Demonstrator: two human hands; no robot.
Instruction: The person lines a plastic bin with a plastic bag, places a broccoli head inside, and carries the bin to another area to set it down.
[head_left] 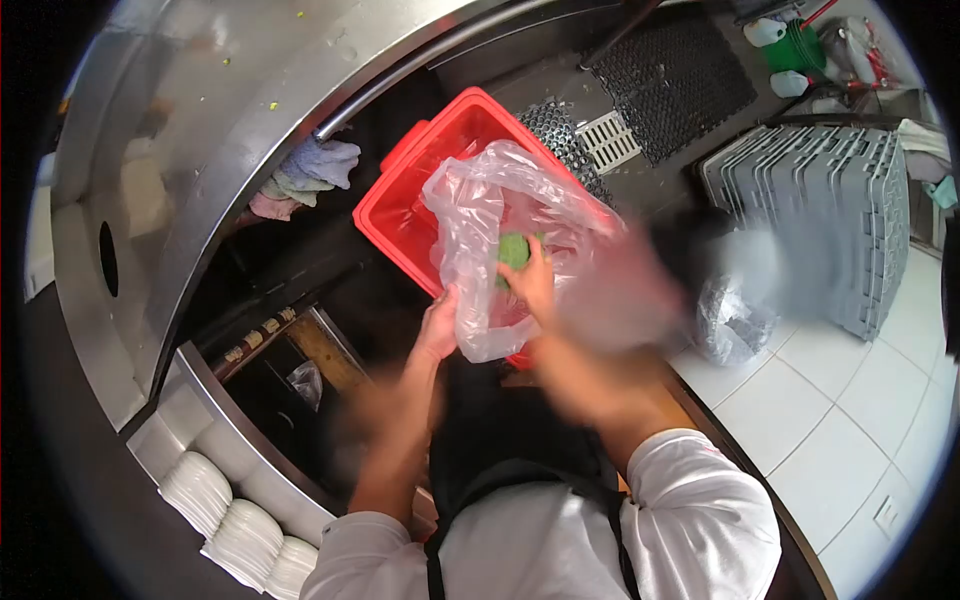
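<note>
A clear plastic bag [470,215] hangs spread in front of me, its mouth gaping, over the near side of a red plastic bin [388,212]. My left hand [436,328] is closed on the bag's near left edge. Inside the bag's mouth, my right hand [535,280] has its thumb and fingers around a green lump [513,250]. Its kind is hard to make out, as the fingers and the film partly cover it. Both forearms are smeared by motion.
A steel counter [260,60] curves along the left, with folded cloths [305,178] hanging below its rail. White stacked dishes [240,530] stand at lower left. Grey crates [820,190] and a clear bag [735,315] are on the right. A black rubber mat [675,85] covers floor behind the bin.
</note>
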